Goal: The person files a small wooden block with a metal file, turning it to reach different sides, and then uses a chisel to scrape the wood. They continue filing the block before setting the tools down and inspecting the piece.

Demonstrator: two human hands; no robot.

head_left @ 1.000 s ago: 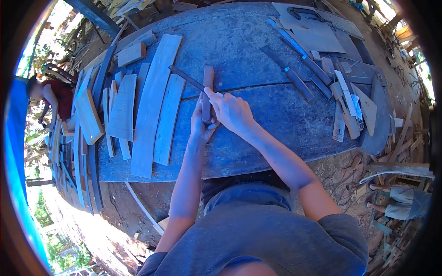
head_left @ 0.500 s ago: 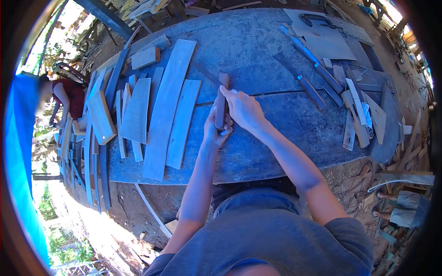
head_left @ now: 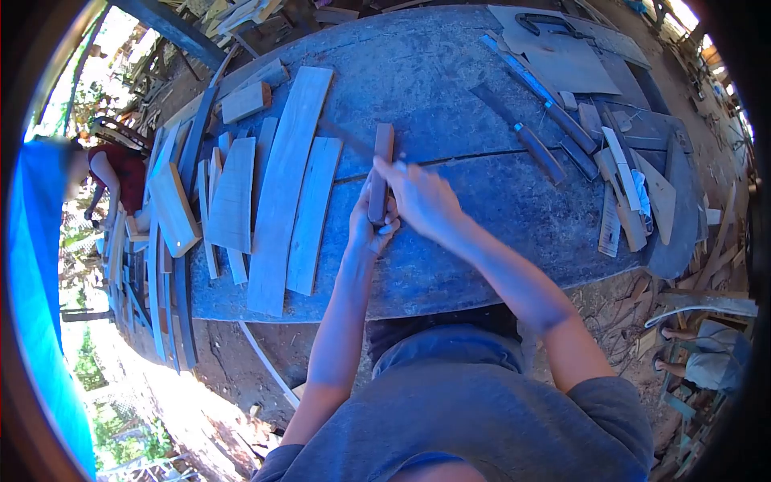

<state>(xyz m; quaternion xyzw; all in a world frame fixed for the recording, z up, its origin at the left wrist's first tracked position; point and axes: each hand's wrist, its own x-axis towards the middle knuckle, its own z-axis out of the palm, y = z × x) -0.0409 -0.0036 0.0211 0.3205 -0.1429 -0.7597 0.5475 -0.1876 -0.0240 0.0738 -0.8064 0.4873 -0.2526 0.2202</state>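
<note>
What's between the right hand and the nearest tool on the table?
The head view shows bare table, crossed by a dark seam, between hand and tool.

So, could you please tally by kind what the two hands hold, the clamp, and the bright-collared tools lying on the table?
Wooden block in the left hand: 1
Thin tool, blurred, in the right hand: 1
Clamp: 1
Bright-collared tools on the table: 2
Total: 5

Woodworking shop: boards [head_left: 291,189], workbench [head_left: 482,209]
</note>
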